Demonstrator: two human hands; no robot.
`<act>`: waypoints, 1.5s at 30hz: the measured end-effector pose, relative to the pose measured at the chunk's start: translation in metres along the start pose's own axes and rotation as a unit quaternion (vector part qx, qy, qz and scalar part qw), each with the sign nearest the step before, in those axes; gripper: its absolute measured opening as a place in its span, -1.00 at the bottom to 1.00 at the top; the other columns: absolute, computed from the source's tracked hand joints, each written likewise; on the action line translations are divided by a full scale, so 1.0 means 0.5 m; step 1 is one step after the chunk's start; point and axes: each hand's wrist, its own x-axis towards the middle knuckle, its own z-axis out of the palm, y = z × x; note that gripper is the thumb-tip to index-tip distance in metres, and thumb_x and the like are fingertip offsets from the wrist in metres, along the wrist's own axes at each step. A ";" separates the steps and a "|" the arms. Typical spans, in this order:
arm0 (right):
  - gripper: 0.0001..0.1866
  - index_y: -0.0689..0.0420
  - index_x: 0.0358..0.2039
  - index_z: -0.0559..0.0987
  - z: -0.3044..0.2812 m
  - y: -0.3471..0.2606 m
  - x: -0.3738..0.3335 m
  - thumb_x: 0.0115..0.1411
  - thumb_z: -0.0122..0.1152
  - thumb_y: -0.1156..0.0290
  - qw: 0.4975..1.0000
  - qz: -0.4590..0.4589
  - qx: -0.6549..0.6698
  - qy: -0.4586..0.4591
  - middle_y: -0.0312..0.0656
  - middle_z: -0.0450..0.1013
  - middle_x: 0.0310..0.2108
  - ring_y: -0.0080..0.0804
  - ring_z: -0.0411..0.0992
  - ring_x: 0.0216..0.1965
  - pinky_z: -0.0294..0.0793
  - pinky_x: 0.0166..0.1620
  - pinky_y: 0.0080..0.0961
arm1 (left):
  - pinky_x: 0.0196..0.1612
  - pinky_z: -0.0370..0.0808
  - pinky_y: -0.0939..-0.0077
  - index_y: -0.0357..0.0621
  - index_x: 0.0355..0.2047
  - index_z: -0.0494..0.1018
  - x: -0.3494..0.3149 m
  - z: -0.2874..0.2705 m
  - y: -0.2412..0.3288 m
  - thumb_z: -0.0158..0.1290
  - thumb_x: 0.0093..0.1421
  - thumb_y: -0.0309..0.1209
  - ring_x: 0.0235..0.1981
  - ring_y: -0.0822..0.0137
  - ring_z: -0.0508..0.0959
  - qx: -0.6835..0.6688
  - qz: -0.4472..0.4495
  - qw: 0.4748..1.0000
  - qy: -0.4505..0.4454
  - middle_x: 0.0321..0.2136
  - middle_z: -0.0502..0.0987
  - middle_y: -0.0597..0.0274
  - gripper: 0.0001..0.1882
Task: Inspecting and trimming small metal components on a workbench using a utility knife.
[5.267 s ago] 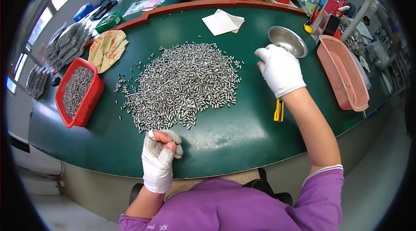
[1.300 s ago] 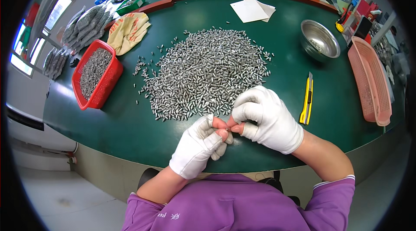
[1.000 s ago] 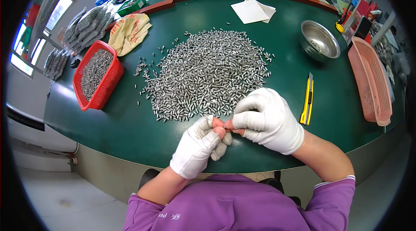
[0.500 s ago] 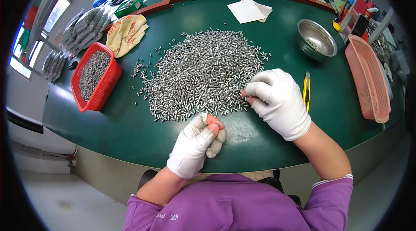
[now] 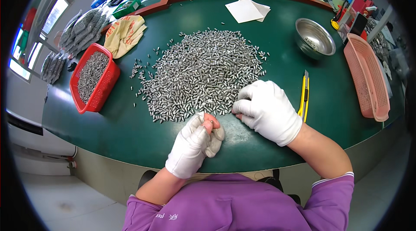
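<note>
Many shiny metal cylinders lie heaped beside two cloth-gloved hands.

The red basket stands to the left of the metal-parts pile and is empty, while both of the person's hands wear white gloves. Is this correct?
Not quite: the red basket is not empty; the head view shows it filled with small grey pieces. It stands left of the pile, and the left hand and right hand both wear white gloves.
</note>
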 end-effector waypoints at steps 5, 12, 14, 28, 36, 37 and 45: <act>-0.87 -0.01 -0.49 0.60 -0.003 0.003 -0.004 -0.13 0.33 0.41 1.000 0.000 0.004 -0.017 -0.32 0.49 -0.45 -0.26 0.44 -0.38 0.44 -0.35 -0.33 | -0.54 0.21 0.68 -0.07 -0.24 0.36 -0.002 0.002 0.002 0.03 0.30 -0.12 -0.59 0.53 0.29 0.007 -0.007 1.000 0.012 -0.44 0.43 0.28 -0.72; -0.83 0.01 -0.45 0.56 -0.006 -0.004 0.004 -0.12 0.33 0.37 0.994 -0.050 -0.058 -0.074 -0.30 0.47 -0.35 -0.25 0.42 -0.33 0.41 -0.29 -0.33 | -0.52 0.20 0.69 -0.09 -0.19 0.33 0.003 -0.012 -0.007 0.04 0.29 -0.19 -0.59 0.55 0.29 0.020 0.015 0.999 -0.023 -0.39 0.44 0.26 -0.73; -0.80 0.01 -0.43 0.55 0.001 -0.005 -0.001 -0.12 0.34 0.36 0.997 -0.050 -0.031 -0.042 -0.29 0.46 -0.33 -0.24 0.42 -0.32 0.40 -0.29 -0.32 | -0.52 0.19 0.70 -0.09 -0.17 0.32 0.001 -0.010 -0.006 0.05 0.29 -0.22 -0.59 0.55 0.28 0.013 0.013 0.999 -0.030 -0.37 0.44 0.26 -0.74; -0.77 -0.01 -0.46 0.55 -0.004 -0.021 0.010 -0.15 0.40 0.27 0.983 -0.088 0.130 0.094 -0.30 0.44 -0.42 -0.24 0.42 -0.45 0.36 -0.42 -0.32 | -0.55 0.22 0.74 -0.10 -0.18 0.34 -0.005 0.007 0.001 0.00 0.33 -0.26 -0.61 0.61 0.29 0.064 -0.047 0.997 -0.003 -0.40 0.46 0.29 -0.80; -0.78 -0.01 -0.43 0.57 -0.010 -0.021 0.009 -0.17 0.35 0.36 0.984 -0.102 0.120 0.083 -0.33 0.45 -0.46 -0.29 0.43 -0.47 0.37 -0.45 -0.38 | -0.46 0.30 0.86 -0.05 -0.20 0.38 -0.004 -0.007 -0.002 0.14 0.24 -0.16 -0.46 0.65 0.45 0.010 -0.049 0.999 0.003 -0.36 0.51 0.40 -0.71; -0.79 -0.04 -0.40 0.56 -0.011 -0.022 0.007 -0.14 0.30 0.36 0.988 -0.093 0.111 0.053 -0.36 0.46 -0.41 -0.31 0.45 -0.38 0.41 -0.36 -0.39 | -0.44 0.32 0.86 -0.06 -0.20 0.38 -0.004 -0.010 0.002 0.14 0.24 -0.15 -0.44 0.65 0.46 0.005 -0.055 0.998 -0.013 -0.34 0.50 0.40 -0.70; -0.78 0.00 -0.45 0.58 -0.007 -0.015 0.010 -0.20 0.38 0.43 0.988 -0.085 0.076 0.101 -0.32 0.44 -0.50 -0.29 0.43 -0.51 0.38 -0.48 -0.34 | -0.52 0.23 0.82 -0.05 -0.21 0.38 -0.001 -0.010 -0.004 0.12 0.25 -0.15 -0.55 0.63 0.37 0.020 -0.058 0.998 0.001 -0.37 0.46 0.37 -0.71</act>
